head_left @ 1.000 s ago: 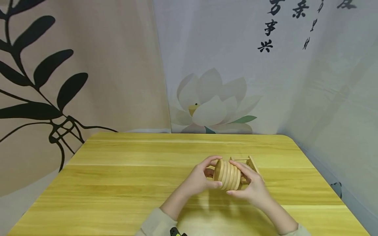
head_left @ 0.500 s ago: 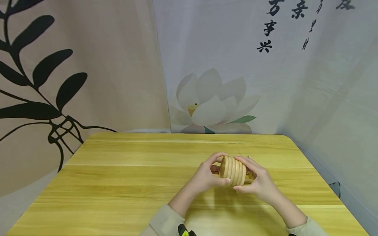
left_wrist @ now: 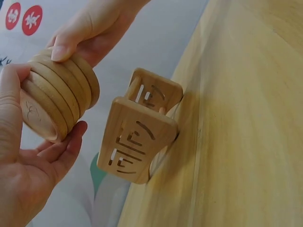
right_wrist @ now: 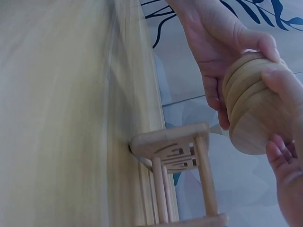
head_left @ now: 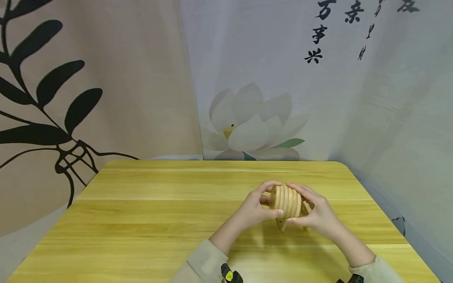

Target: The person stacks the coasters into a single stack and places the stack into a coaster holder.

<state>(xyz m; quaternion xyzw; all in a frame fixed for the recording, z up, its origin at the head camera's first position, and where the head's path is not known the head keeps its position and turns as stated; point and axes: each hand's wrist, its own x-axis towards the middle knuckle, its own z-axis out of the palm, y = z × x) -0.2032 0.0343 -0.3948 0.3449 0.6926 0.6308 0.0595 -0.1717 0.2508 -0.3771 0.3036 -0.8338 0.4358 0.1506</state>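
Observation:
Both hands hold a stack of several round wooden coasters (head_left: 286,202), turned on its side above the table. My left hand (head_left: 259,207) grips its left end, thumb at the front and fingers behind. On the right end, my right hand (head_left: 321,212) has its thumb below and fingers over the top. Carved marks show on the end coaster (left_wrist: 38,113) in the left wrist view. Behind and below the stack, a wooden coaster rack (left_wrist: 135,137) with cut-out side panels and round rods stands on the table, apart from the coasters. In the head view the stack and hands mostly hide it.
The wooden table (head_left: 141,228) has pale grain and rounded far corners. Behind it hangs a cloth backdrop (head_left: 152,78) with printed leaves, a lotus and black characters. Dark devices (head_left: 231,274) are strapped at the sleeve cuffs.
Both hands have carried the coaster stack to the right and slightly up, over in front of the rack. More of the rack is covered in the head view now.

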